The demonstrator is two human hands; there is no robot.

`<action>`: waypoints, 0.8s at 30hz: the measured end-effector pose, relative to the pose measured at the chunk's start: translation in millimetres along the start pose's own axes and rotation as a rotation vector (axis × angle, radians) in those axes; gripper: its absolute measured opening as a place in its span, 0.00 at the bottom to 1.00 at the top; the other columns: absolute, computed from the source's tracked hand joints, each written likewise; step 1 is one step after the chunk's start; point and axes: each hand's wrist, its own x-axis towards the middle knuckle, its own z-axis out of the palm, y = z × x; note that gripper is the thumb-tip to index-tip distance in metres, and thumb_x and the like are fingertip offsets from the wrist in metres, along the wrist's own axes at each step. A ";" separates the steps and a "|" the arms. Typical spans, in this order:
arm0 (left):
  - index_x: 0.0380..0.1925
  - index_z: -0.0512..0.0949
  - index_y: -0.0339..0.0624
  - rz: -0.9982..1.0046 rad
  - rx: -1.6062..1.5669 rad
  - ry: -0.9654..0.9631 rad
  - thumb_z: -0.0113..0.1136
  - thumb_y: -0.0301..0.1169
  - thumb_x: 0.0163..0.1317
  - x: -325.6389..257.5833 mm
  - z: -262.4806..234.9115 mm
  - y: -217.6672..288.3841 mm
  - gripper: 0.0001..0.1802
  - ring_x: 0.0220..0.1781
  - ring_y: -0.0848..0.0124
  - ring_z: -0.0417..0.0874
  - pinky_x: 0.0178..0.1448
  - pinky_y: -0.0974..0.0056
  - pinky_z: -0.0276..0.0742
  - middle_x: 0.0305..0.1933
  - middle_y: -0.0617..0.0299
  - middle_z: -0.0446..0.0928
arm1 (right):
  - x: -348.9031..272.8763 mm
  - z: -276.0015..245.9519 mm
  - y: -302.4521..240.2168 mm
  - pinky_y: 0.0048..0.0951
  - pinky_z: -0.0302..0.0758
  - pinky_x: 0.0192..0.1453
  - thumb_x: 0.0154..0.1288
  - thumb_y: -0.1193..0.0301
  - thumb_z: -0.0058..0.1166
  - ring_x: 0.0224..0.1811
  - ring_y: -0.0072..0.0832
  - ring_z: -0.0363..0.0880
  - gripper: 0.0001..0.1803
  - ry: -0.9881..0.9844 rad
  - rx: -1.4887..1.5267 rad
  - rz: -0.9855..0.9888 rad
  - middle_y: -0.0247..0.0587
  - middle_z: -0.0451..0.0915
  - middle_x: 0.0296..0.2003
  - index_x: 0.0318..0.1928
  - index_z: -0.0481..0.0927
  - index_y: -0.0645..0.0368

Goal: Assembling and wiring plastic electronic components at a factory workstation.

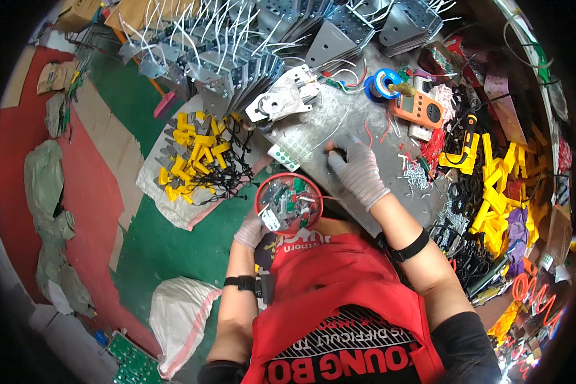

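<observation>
A red round basket point(258, 198) filled with small green circuit boards and clear, grey and white parts sits by the near edge of the metal table, over my lap. My left hand point(251, 231), in a pale glove, is closed at the basket's near left rim, its fingers partly hidden. A white piece with holes point(270, 220) lies beside that hand, at the basket's edge. Over the metal table point(329, 128), my gloved right hand point(357, 169) has its fingers curled in toward the thumb; whatever is between them is too small to make out. A white card with green round stickers point(285, 157) lies left of it.
Stacked grey metal brackets point(237, 70) with white wires stand at the back, near a white plastic housing point(287, 95). A blue solder spool point(382, 85) and an orange multimeter point(418, 109) are farther right. Yellow parts point(195, 153) lie on a sack at left; screws point(417, 176) lie at right.
</observation>
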 end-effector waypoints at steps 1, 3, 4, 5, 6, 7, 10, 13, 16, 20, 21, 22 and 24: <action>0.62 0.66 0.39 -0.003 -0.001 0.007 0.60 0.25 0.59 -8.0 -4.2 -0.7 0.30 0.54 0.65 0.81 0.57 0.58 0.80 0.57 0.56 0.76 | -1.8 -1.3 1.5 0.34 0.75 0.43 0.58 0.69 0.54 0.35 0.40 0.80 0.11 0.002 0.045 -0.022 0.49 0.79 0.35 0.39 0.81 0.60; 0.63 0.65 0.39 -0.006 -0.001 0.025 0.59 0.26 0.61 -28.6 -14.5 -0.7 0.29 0.55 0.64 0.80 0.59 0.58 0.79 0.58 0.56 0.75 | -6.7 -7.3 2.4 0.34 0.75 0.42 0.58 0.70 0.54 0.35 0.39 0.81 0.11 0.003 0.090 -0.019 0.49 0.79 0.33 0.39 0.81 0.61; 0.63 0.65 0.39 -0.007 -0.001 0.039 0.58 0.27 0.61 -40.0 -20.7 -0.1 0.29 0.56 0.64 0.79 0.60 0.57 0.78 0.59 0.56 0.74 | -9.8 -11.8 1.1 0.34 0.75 0.42 0.58 0.70 0.54 0.34 0.39 0.80 0.11 -0.021 0.051 -0.044 0.49 0.79 0.33 0.39 0.81 0.61; 0.63 0.65 0.39 -0.008 -0.001 0.054 0.57 0.27 0.62 -50.1 -26.7 1.2 0.28 0.57 0.64 0.79 0.60 0.57 0.78 0.59 0.56 0.74 | -12.8 -15.7 1.2 0.34 0.75 0.41 0.58 0.70 0.54 0.34 0.38 0.80 0.10 -0.045 0.012 -0.069 0.49 0.79 0.32 0.39 0.81 0.61; 0.64 0.64 0.39 -0.006 0.000 0.072 0.57 0.28 0.63 -61.3 -31.0 4.5 0.28 0.57 0.64 0.78 0.61 0.57 0.77 0.60 0.56 0.74 | -16.7 -19.7 1.8 0.34 0.74 0.40 0.58 0.70 0.54 0.33 0.39 0.80 0.10 -0.093 0.024 -0.052 0.49 0.78 0.32 0.38 0.81 0.61; 0.64 0.64 0.39 -0.006 0.001 0.088 0.56 0.28 0.64 -70.3 -33.0 9.2 0.28 0.58 0.64 0.78 0.62 0.56 0.76 0.60 0.56 0.73 | -21.3 -23.0 1.8 0.34 0.74 0.40 0.58 0.70 0.54 0.33 0.39 0.80 0.10 -0.082 0.031 -0.053 0.49 0.78 0.32 0.38 0.81 0.61; 0.66 0.60 0.39 0.038 0.088 0.016 0.65 0.37 0.56 -96.2 -5.5 50.5 0.39 0.61 0.61 0.75 0.65 0.54 0.73 0.63 0.54 0.71 | -29.8 -33.3 5.8 0.34 0.74 0.40 0.58 0.69 0.54 0.32 0.38 0.79 0.10 -0.091 0.046 -0.055 0.48 0.78 0.31 0.38 0.81 0.61; 0.62 0.65 0.37 0.082 0.104 0.028 0.70 0.34 0.44 -110.4 19.0 86.5 0.42 0.58 0.65 0.78 0.61 0.60 0.78 0.58 0.56 0.74 | -28.1 -41.3 2.2 0.34 0.74 0.39 0.59 0.68 0.55 0.31 0.35 0.79 0.11 -0.080 0.114 -0.002 0.48 0.79 0.31 0.39 0.81 0.60; 0.60 0.67 0.37 0.091 0.143 0.031 0.70 0.35 0.46 -109.1 13.7 100.4 0.40 0.53 0.67 0.80 0.56 0.61 0.80 0.56 0.59 0.75 | -12.3 -50.7 -0.8 0.33 0.75 0.40 0.59 0.67 0.55 0.30 0.32 0.80 0.11 -0.058 0.079 0.135 0.48 0.81 0.31 0.39 0.82 0.60; 0.60 0.68 0.36 0.064 0.265 0.046 0.64 0.32 0.55 -80.0 55.4 111.4 0.31 0.49 0.71 0.80 0.53 0.65 0.78 0.51 0.60 0.77 | 13.4 -43.2 21.1 0.33 0.76 0.46 0.59 0.66 0.55 0.37 0.37 0.82 0.14 0.076 0.139 0.169 0.50 0.83 0.35 0.44 0.81 0.59; 0.59 0.69 0.35 0.059 0.312 0.083 0.62 0.31 0.59 -66.9 71.8 108.5 0.28 0.48 0.73 0.80 0.53 0.67 0.76 0.50 0.61 0.78 | 19.9 -41.9 23.0 0.31 0.76 0.43 0.58 0.66 0.56 0.31 0.33 0.81 0.15 0.145 0.147 0.150 0.49 0.82 0.33 0.45 0.82 0.59; 0.56 0.71 0.37 0.038 0.344 0.043 0.62 0.32 0.59 -54.2 75.4 102.2 0.25 0.45 0.74 0.80 0.50 0.67 0.77 0.47 0.63 0.79 | 27.0 -42.4 24.4 0.31 0.76 0.43 0.58 0.66 0.56 0.31 0.33 0.81 0.15 0.152 0.147 0.151 0.49 0.82 0.33 0.45 0.82 0.59; 0.50 0.76 0.37 0.027 0.363 -0.018 0.64 0.33 0.59 -33.3 101.3 95.5 0.20 0.43 0.75 0.80 0.48 0.67 0.78 0.45 0.64 0.80 | 45.1 -44.7 27.1 0.32 0.78 0.41 0.61 0.68 0.55 0.33 0.36 0.83 0.18 0.289 0.085 0.079 0.48 0.83 0.34 0.51 0.78 0.60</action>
